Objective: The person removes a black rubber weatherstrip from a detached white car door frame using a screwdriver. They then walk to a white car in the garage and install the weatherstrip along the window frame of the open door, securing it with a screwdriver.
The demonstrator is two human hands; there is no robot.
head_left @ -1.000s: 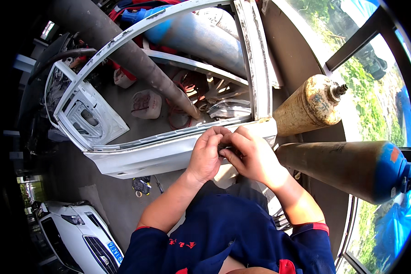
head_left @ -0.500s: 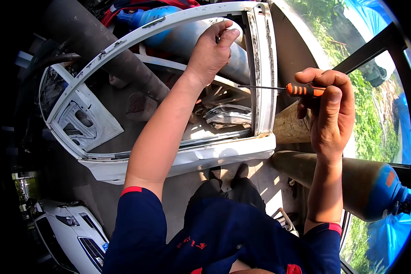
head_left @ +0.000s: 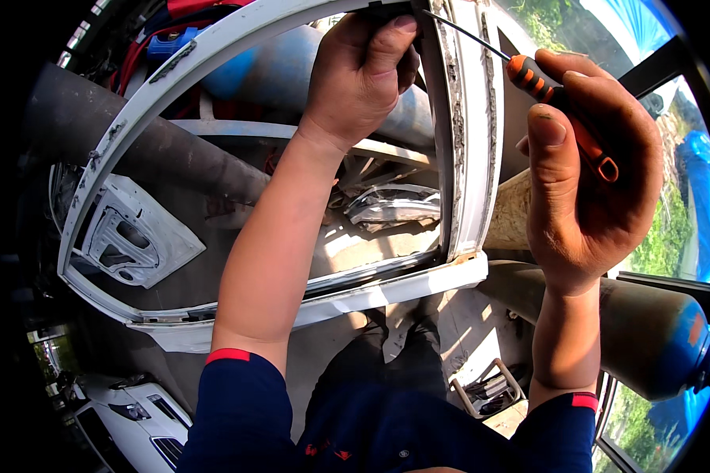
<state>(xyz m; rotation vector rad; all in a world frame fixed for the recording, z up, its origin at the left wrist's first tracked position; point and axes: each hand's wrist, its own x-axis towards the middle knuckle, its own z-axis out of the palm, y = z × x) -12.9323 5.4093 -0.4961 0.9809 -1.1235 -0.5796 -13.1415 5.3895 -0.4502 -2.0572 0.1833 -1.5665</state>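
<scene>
A white car door (head_left: 473, 142) with a bare window opening stands in front of me. At the top rear corner of that opening, my left hand (head_left: 355, 83) is closed, its fingertips curled in against a dark strip (head_left: 386, 9); what they pinch is hidden. My right hand (head_left: 596, 181), off the door's right side, grips a screwdriver (head_left: 535, 80) with an orange-and-black handle. Its thin shaft slants up and left, the tip lying at the upper corner of the door frame, close to my left fingers. A dark channel (head_left: 436, 158) lines the opening's right edge.
Beyond the door lie a blue-and-grey gas cylinder (head_left: 248, 75), a dark thick pipe (head_left: 189, 158) and a white door panel (head_left: 146, 232). Another cylinder (head_left: 635, 335) lies at right beside the window. A small open crate (head_left: 489, 390) sits near my feet; a white car (head_left: 134, 422) stands lower left.
The screwdriver has swung from level to slanting upward, its tip moving up to the frame's top corner. My left hand has come up against that corner. The view has shifted too.
</scene>
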